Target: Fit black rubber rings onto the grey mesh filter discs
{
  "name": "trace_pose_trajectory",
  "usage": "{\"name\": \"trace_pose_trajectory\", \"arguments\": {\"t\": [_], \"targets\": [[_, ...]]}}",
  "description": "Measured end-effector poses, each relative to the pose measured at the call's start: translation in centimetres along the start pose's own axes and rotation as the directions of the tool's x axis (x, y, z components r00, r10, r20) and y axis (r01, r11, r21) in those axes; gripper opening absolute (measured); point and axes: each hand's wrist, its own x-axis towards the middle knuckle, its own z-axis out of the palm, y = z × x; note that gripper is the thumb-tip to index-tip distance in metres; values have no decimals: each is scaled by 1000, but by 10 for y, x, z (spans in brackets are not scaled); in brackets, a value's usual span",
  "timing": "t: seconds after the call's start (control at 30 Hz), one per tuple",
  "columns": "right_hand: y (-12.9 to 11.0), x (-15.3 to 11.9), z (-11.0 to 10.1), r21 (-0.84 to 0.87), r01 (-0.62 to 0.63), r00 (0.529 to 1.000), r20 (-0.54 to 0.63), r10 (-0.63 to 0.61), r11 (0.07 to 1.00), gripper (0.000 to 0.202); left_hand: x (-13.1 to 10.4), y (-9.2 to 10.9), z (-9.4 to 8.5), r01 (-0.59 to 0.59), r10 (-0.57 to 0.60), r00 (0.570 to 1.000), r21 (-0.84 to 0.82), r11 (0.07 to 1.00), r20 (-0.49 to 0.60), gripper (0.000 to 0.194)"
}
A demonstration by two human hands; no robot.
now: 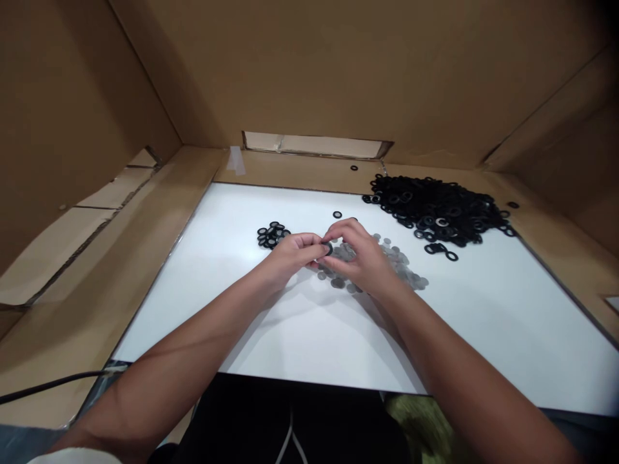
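My left hand [296, 253] pinches a small black ring [329, 249] near the middle of the white board. My right hand [356, 252] meets it from the right, its thumb and fingers closed around the same ring's edge. Beneath and behind my right hand lies a spread of small grey discs [414, 280]. Just beyond my left hand sits a small cluster of black rings with grey centres [271, 233]. A large heap of black rings [440, 206] covers the back right of the board.
The white board [193, 290] has cardboard walls [309, 71] around its back and sides. One ringed disc [337, 214] lies alone behind my hands, and a loose ring [354, 168] is on the cardboard. A black cable [53, 385] enters at the left.
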Motion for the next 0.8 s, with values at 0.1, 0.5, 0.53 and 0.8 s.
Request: {"name": "trace_pose_trajectory", "arguments": {"t": [0.1, 0.5, 0.53, 0.8], "targets": [[-2, 1, 3, -3, -25, 999, -21, 25, 1000, 31, -1, 1, 1, 12, -12, 1000, -10, 1000, -1, 25], [-3, 1, 5, -13, -22, 1000, 4, 23, 1000, 35, 0, 0, 0, 20, -20, 1000, -5, 1000, 4, 21], [-3, 1, 5, 1, -10, 1000, 17, 10, 1000, 34, 0, 0, 0, 21, -21, 1000, 0, 1000, -5, 20], [-4, 1, 3, -42, -39, 999, -1, 39, 998, 37, -2, 2, 2, 33, -33, 999, -5, 999, 5, 23]]}}
